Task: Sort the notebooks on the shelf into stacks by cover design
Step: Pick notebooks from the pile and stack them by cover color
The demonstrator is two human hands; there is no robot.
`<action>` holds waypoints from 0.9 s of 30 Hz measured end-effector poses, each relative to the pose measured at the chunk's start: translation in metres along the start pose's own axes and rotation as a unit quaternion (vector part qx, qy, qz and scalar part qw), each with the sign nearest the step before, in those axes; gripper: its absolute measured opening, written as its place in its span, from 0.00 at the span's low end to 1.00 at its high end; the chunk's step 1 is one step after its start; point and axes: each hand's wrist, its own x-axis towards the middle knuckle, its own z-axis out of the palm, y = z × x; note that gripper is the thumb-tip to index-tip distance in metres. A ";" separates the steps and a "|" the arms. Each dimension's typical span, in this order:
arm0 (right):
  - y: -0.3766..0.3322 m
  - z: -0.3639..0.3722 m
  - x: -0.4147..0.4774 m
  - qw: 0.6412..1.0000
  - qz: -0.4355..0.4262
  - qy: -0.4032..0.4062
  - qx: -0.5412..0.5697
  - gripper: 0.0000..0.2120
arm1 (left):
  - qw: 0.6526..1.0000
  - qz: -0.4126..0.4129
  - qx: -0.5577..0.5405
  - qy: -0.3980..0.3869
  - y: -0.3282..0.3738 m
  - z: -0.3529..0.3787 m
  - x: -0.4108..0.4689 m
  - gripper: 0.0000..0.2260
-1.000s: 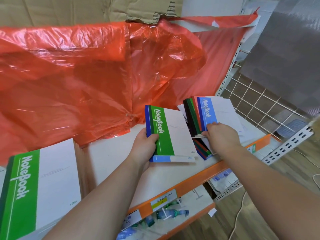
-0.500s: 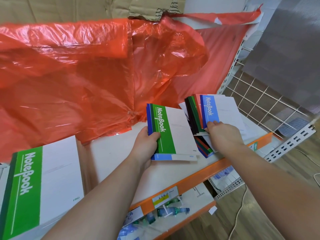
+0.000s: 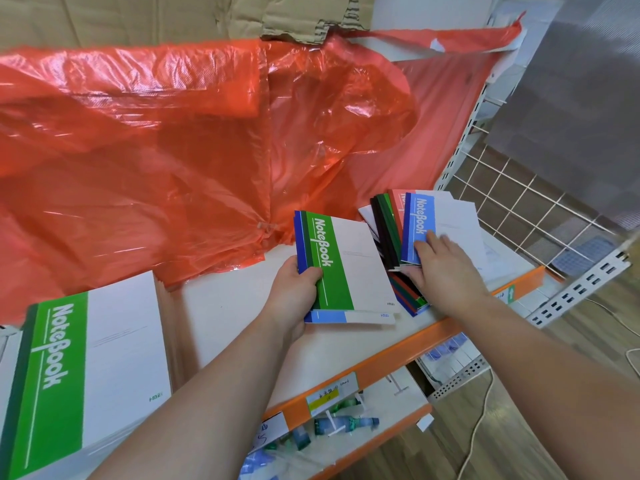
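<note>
My left hand (image 3: 297, 292) grips a small stack of notebooks (image 3: 349, 268) by its left edge; a green-striped cover lies on top and a blue-striped one peeks out beneath. To its right sits a fanned pile of mixed notebooks (image 3: 391, 233) with black, green, red and blue spines. My right hand (image 3: 446, 268) holds the lower edge of the top blue-striped notebook (image 3: 440, 223) of that pile, thumb on its cover. A tall stack of green-striped notebooks (image 3: 90, 368) stands at the near left of the white shelf (image 3: 228, 306).
Crumpled red plastic sheeting (image 3: 173, 150) covers the back of the shelf. The shelf's orange front edge (image 3: 391, 358) carries price labels. Below it lies a lower shelf with small bottles (image 3: 343, 424). A white wire grid panel (image 3: 519, 209) closes the right side.
My right hand has slid a little up the fanned pile, thumb now on the blue cover. The left hand and its stack have stayed put.
</note>
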 end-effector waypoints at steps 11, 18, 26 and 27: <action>-0.032 -0.008 -0.020 0.974 -0.118 0.189 0.043 0.16 | 1.000 0.005 -0.001 -0.007 -0.001 0.002 0.000 0.11; -0.097 -0.005 -0.034 0.944 -0.269 0.139 0.135 0.18 | 1.000 0.019 -0.014 -0.020 -0.006 0.000 0.003 0.15; -0.088 -0.009 -0.028 0.933 -0.032 -0.005 0.358 0.20 | 1.000 0.015 0.010 -0.020 -0.011 -0.023 -0.004 0.13; -0.088 -0.011 -0.024 0.906 0.034 0.007 0.421 0.17 | 0.999 0.015 -0.001 -0.038 -0.010 -0.027 -0.007 0.13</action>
